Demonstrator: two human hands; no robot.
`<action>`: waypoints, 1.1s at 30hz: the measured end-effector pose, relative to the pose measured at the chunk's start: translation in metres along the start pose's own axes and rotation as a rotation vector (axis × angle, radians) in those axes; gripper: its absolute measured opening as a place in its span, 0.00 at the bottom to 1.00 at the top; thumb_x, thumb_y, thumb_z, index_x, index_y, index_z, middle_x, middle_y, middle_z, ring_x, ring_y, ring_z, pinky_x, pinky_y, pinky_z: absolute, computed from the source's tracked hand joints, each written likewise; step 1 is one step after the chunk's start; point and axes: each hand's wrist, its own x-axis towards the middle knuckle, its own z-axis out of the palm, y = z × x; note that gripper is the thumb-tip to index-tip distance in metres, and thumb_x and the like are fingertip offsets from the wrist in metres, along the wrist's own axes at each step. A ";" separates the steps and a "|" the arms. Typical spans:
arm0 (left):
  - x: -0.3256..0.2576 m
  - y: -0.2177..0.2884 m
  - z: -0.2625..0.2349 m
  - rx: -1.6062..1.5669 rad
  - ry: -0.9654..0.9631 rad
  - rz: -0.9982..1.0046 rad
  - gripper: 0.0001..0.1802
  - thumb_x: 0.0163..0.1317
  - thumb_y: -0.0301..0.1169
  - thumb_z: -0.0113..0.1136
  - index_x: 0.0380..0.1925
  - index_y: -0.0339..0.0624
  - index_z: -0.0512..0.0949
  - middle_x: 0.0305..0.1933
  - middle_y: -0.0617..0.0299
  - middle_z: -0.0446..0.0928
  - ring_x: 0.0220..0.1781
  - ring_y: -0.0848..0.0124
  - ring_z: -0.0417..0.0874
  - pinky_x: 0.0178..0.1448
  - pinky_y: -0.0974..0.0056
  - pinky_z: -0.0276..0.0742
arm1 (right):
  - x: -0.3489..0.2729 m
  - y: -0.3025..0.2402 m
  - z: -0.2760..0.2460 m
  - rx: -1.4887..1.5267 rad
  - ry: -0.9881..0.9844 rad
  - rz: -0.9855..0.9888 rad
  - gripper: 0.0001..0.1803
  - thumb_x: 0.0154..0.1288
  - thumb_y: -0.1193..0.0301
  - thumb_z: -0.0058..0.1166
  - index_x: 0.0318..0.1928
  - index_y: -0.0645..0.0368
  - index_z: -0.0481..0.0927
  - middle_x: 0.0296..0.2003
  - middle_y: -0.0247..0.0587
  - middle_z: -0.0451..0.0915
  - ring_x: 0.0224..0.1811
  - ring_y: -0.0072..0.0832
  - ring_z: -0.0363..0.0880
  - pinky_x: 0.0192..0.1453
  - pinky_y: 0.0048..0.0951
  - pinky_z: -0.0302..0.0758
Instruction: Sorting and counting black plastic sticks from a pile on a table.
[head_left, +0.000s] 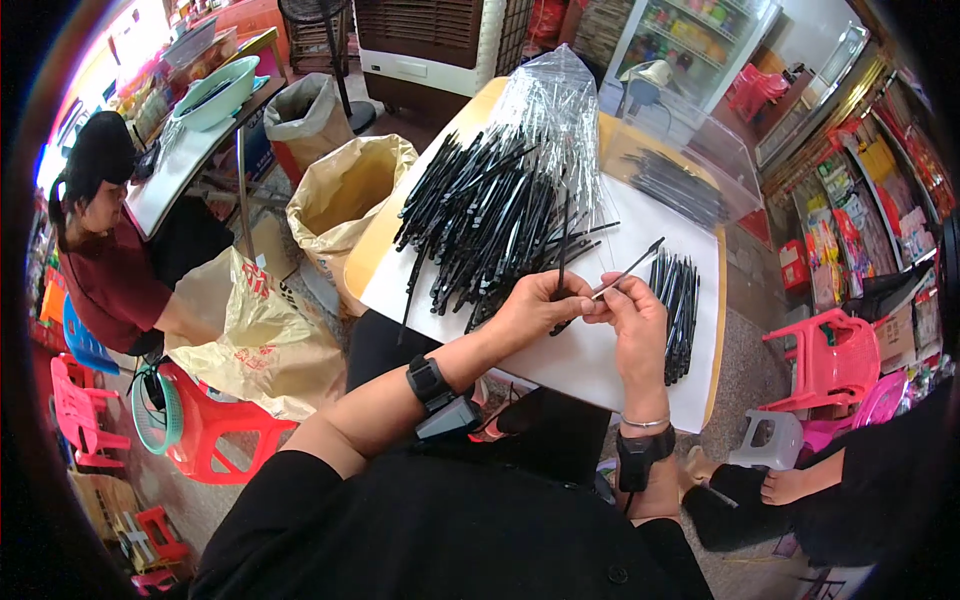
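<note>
Above the white-topped table (590,375), my hands meet with their fingertips close together. My left hand (542,308) is closed around a thin black stick (562,240) that points up and away. Between the thumb and fingers of my right hand (636,325) is a second slim black stick (643,257), slanting up to the right; its lower end reaches my left fingertips. A large heap of similar black sticks (475,215) lies beyond my left hand, its far part under clear plastic film (550,95). Right of my right hand lies a smaller, neater bundle of sticks (676,315).
A clear plastic box (735,165) with more dark sticks stands at the table's far right. Open sacks (345,190) stand left of the table. A person (110,240) sits farther left, by a yellowish bag (260,350). Another person's foot (790,487) shows at lower right, near a grey stool (770,440).
</note>
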 end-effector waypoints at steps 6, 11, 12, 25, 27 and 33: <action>-0.001 0.003 0.001 0.061 -0.020 -0.008 0.07 0.60 0.30 0.62 0.36 0.40 0.78 0.29 0.72 0.76 0.27 0.85 0.69 0.28 0.77 0.65 | -0.003 -0.006 0.000 -0.057 -0.042 -0.026 0.11 0.65 0.77 0.46 0.45 0.70 0.75 0.33 0.39 0.77 0.32 0.20 0.78 0.39 0.25 0.81; -0.001 0.002 0.003 0.088 0.014 -0.008 0.08 0.61 0.30 0.61 0.39 0.39 0.79 0.29 0.73 0.75 0.27 0.85 0.68 0.28 0.77 0.65 | -0.003 -0.005 0.001 -0.164 0.012 -0.063 0.10 0.65 0.76 0.48 0.44 0.70 0.76 0.32 0.36 0.77 0.31 0.18 0.76 0.39 0.22 0.78; -0.001 0.002 0.004 0.110 0.021 0.018 0.09 0.62 0.30 0.60 0.40 0.38 0.79 0.28 0.73 0.74 0.26 0.85 0.68 0.28 0.77 0.65 | -0.003 -0.005 0.002 -0.207 0.035 -0.085 0.10 0.65 0.76 0.48 0.44 0.70 0.76 0.32 0.35 0.77 0.30 0.18 0.76 0.38 0.20 0.77; -0.002 0.010 0.004 0.087 0.011 -0.047 0.08 0.61 0.27 0.59 0.39 0.37 0.78 0.25 0.75 0.72 0.26 0.86 0.67 0.28 0.76 0.66 | 0.004 0.006 0.021 -0.426 0.183 -0.251 0.13 0.66 0.76 0.47 0.49 0.68 0.74 0.32 0.35 0.76 0.29 0.18 0.73 0.36 0.21 0.74; 0.001 0.005 0.002 0.192 0.012 -0.013 0.07 0.61 0.27 0.59 0.38 0.36 0.78 0.26 0.74 0.73 0.27 0.85 0.68 0.30 0.75 0.68 | 0.007 0.012 0.021 -0.614 0.210 -0.268 0.13 0.66 0.76 0.45 0.49 0.68 0.74 0.34 0.41 0.78 0.33 0.24 0.75 0.39 0.25 0.74; 0.003 -0.007 0.006 0.246 -0.070 0.092 0.13 0.61 0.27 0.59 0.44 0.35 0.73 0.34 0.70 0.74 0.34 0.82 0.71 0.38 0.73 0.70 | 0.011 0.009 0.020 -0.610 0.252 -0.254 0.13 0.65 0.74 0.44 0.47 0.67 0.75 0.39 0.46 0.79 0.38 0.30 0.77 0.45 0.29 0.72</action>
